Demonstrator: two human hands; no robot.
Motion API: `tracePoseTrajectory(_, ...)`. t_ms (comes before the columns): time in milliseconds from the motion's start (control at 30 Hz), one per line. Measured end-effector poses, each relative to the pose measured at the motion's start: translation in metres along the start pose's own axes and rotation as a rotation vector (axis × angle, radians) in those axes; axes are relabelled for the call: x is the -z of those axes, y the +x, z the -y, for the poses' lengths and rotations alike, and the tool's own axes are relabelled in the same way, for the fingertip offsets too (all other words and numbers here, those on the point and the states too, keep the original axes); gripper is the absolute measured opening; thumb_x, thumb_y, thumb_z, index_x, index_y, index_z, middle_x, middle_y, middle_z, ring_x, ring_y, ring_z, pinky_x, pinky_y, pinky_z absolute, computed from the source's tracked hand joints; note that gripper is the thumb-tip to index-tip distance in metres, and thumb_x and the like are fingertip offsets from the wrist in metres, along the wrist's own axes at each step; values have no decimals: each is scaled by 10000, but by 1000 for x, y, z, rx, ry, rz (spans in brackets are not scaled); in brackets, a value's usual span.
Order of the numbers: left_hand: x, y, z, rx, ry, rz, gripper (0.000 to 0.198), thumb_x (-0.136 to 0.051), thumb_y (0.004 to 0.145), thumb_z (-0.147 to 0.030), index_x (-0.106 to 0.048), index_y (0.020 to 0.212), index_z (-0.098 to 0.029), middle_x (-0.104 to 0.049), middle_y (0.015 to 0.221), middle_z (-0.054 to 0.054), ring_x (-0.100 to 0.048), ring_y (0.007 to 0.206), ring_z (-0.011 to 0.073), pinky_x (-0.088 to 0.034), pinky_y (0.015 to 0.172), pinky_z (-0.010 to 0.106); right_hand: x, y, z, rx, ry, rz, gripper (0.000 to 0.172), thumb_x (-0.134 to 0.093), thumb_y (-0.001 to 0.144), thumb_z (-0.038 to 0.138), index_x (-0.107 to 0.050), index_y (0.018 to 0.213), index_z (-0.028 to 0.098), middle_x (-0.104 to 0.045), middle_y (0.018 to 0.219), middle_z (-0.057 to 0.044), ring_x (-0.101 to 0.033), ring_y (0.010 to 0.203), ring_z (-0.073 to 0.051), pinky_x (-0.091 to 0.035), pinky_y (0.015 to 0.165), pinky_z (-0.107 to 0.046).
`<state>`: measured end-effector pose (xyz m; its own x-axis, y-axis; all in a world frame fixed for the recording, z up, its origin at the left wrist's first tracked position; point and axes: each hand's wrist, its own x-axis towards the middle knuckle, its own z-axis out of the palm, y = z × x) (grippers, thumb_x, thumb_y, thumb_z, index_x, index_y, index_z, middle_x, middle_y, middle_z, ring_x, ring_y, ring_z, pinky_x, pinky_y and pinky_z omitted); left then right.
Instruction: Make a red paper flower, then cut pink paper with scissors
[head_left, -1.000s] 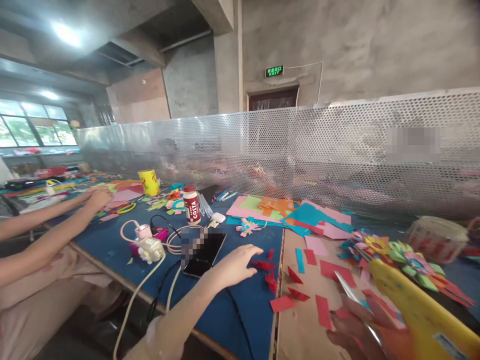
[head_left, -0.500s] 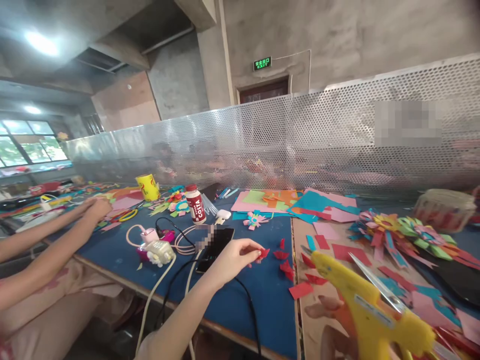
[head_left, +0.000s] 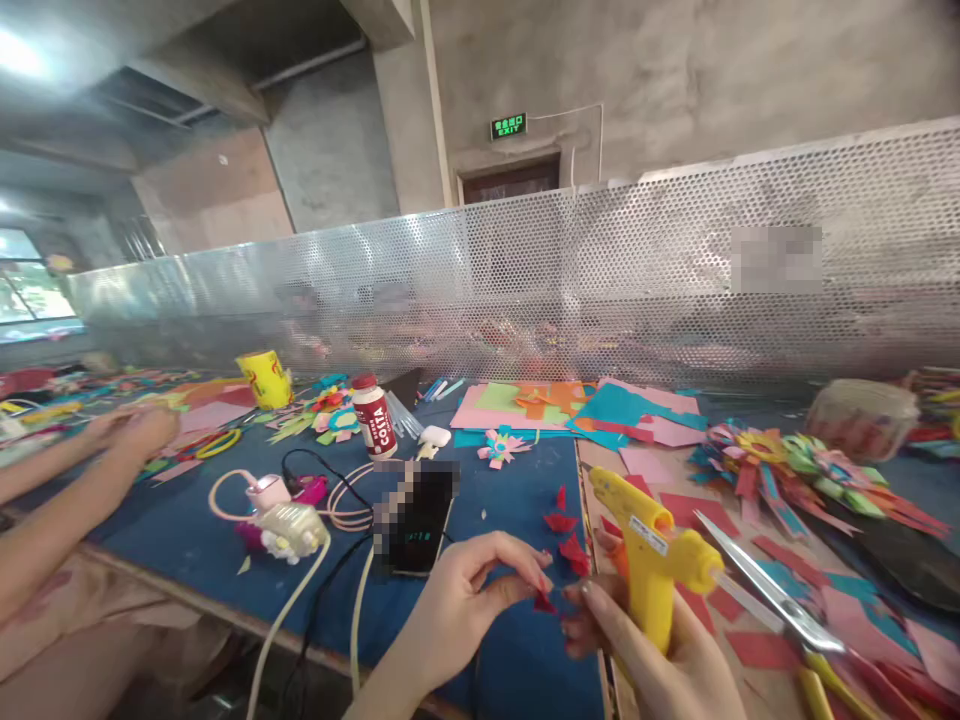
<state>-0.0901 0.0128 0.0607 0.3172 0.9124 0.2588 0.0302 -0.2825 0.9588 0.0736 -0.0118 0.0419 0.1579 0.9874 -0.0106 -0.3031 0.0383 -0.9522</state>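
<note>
My left hand point(head_left: 472, 600) is closed in a pinch on a small folded red paper piece point(head_left: 544, 602), above the blue tabletop. My right hand point(head_left: 675, 670) is wrapped round the handle of a yellow glue gun point(head_left: 651, 540), its nozzle pointing up and to the left. A clear glue stick point(head_left: 746, 600) juts out of the gun's back. The fingertips of both hands are close together, with a narrow gap between them. Just beyond them lie several folded red paper pieces point(head_left: 574, 553) in a row.
Scissors point(head_left: 780, 590) lie among red paper scraps at right. Paper flowers point(head_left: 757, 455) and a plastic tub point(head_left: 862, 420) stand behind. Left are a phone point(head_left: 420, 530), cables, a power adapter point(head_left: 289, 525) and a bottle point(head_left: 373, 418). Another person's hands point(head_left: 146, 430) work at far left.
My left hand has drawn nearer with the red piece. My right hand has brought the glue gun up and left, turning it more upright. The view has swung slightly right.
</note>
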Motion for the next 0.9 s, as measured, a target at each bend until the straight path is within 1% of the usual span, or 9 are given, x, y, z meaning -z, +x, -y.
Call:
tracePoseTrajectory(100, 5, -2, -5, -180, 116, 65, 111, -618, 805, -192, -699, 731, -208, -573, 1001, 54, -505, 1112, 218, -387, 973, 367, -6, 3, -3, -64, 95, 149, 356, -775, 598, 412, -583, 723, 139, -627, 556, -3, -597, 460, -141, -512, 470, -236)
tracePoseTrajectory(233, 11, -3, -6, -316, 199, 137, 161, -602, 816, -223, -727, 720, -255, -529, 1028, 46, -459, 1151, 222, -320, 1029, 406, -13, 2, -6, -154, 203, 374, 391, -790, 589, 399, -571, 779, 137, -596, 562, 27, -568, 421, -107, -464, 419, -206)
tracePoseTrajectory(367, 12, -4, -4, -374, 221, 160, 187, -601, 812, -241, -738, 693, -289, -529, 1026, 41, -460, 1137, 225, -330, 1019, 410, -12, -1, -6, -233, 222, 392, 422, -810, 556, 415, -554, 756, 145, -575, 531, 43, -575, 427, -101, -448, 417, -184)
tracePoseTrajectory(467, 13, -3, -4, -363, 264, 176, 207, -595, 816, -233, -736, 674, -286, -534, 1042, 46, -452, 1147, 231, -333, 1014, 407, -10, -1, -5, -273, 206, 394, 463, -821, 534, 413, -549, 800, 149, -578, 498, 48, -560, 393, -101, -437, 412, -189)
tracePoseTrajectory(567, 8, -5, -1, -303, 196, 118, 82, -646, 779, -253, -713, 815, -283, -531, 1088, 49, -470, 1132, 236, -356, 992, 398, -8, 1, -5, -241, 204, 364, 465, -823, 532, 384, -559, 827, 140, -590, 517, 43, -559, 394, -105, -439, 426, -198)
tracePoseTrajectory(667, -4, -11, 8, -208, -29, -30, 400, -687, 736, -344, -572, 1115, -286, -549, 1078, 62, -551, 987, 206, -448, 856, 327, -7, 2, -4, -136, 162, 233, 391, -810, 550, 372, -586, 757, 127, -637, 614, 5, -536, 424, -85, -437, 435, -196)
tracePoseTrajectory(700, -9, -14, 11, -152, -98, -74, 442, -659, 753, -387, -533, 1160, -271, -573, 1029, 64, -570, 921, 188, -463, 808, 305, -7, 1, -2, -99, 136, 171, 366, -806, 557, 369, -591, 730, 130, -647, 641, -4, -529, 440, -83, -440, 439, -196)
tracePoseTrajectory(800, -26, -20, 15, 8, -173, -105, 439, -659, 733, -442, -570, 1072, -178, -620, 966, 93, -587, 872, 196, -472, 760, 288, -9, -2, 4, -20, 57, 14, 320, -798, 565, 361, -608, 705, 145, -650, 634, -4, -544, 492, -106, -461, 467, -202)
tracePoseTrajectory(900, -36, -21, 9, 126, -100, -180, 234, -674, 738, -337, -630, 869, -148, -654, 825, 62, -608, 794, 175, -477, 723, 254, -12, -6, 10, 28, -2, -41, 299, -780, 579, 376, -624, 692, 148, -650, 616, -14, -569, 518, -134, -480, 496, -220)
